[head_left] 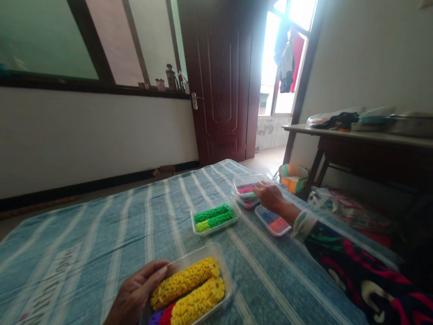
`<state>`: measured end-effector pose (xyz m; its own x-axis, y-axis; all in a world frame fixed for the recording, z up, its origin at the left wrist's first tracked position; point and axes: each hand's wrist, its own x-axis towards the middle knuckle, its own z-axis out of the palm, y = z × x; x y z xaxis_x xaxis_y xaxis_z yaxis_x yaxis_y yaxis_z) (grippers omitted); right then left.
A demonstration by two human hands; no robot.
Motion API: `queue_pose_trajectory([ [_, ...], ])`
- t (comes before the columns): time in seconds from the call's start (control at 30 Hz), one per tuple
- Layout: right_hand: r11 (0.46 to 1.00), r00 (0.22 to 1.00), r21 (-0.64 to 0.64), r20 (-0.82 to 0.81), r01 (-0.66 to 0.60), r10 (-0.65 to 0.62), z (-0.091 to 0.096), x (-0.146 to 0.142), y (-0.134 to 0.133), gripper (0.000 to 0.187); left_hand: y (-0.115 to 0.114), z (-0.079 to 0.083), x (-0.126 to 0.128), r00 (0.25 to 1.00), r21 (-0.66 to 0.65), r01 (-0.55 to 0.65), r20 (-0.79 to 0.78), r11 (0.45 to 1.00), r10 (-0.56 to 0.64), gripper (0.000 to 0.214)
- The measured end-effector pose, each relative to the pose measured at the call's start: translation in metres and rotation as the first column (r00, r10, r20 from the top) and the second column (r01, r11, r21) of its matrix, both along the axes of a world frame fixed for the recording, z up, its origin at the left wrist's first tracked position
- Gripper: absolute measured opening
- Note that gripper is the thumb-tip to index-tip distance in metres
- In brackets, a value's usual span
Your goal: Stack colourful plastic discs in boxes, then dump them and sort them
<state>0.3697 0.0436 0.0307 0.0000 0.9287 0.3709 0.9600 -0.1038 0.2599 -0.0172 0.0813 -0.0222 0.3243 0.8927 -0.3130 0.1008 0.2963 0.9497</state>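
Observation:
My left hand [144, 286] grips the left side of a clear plastic box [227, 280], thumb over its rim. Inside lie two rows of yellow flower-shaped plastic pieces [198, 300], with red and purple pieces at the near end. My right hand [270, 196] reaches over another clear box [238, 180] at the far side, which holds pink pieces [246, 189]. Its fingers are closed at the contents; what they pinch is hidden. That box sits on top of another one. Between my hands stands a box of green pieces [214, 217].
A box of blue and orange pieces [275, 222] is below my right wrist. All the boxes rest on a blue striped bedspread [111, 253]. Beyond are a dark red door [221, 81], a table [358, 135] with bags, and a colourful basket [293, 178] on the floor.

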Motion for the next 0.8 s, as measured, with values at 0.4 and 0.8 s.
queue_pose_trajectory([
  [0.4, 0.994, 0.994, 0.024, 0.01, -0.106, 0.106, 0.004, -0.016, -0.014, 0.023, -0.01, 0.016, 0.007, 1.0, 0.006, -0.016, -0.005, 1.0, 0.016, 0.039],
  [0.8, 0.851, 0.871, 0.187, 0.071, -0.491, 0.487, -0.01, -0.099, -0.098, 0.025, 0.008, 0.026, -0.025, 0.977, -0.157, -0.211, 0.009, 0.965, 0.215, 0.044],
])
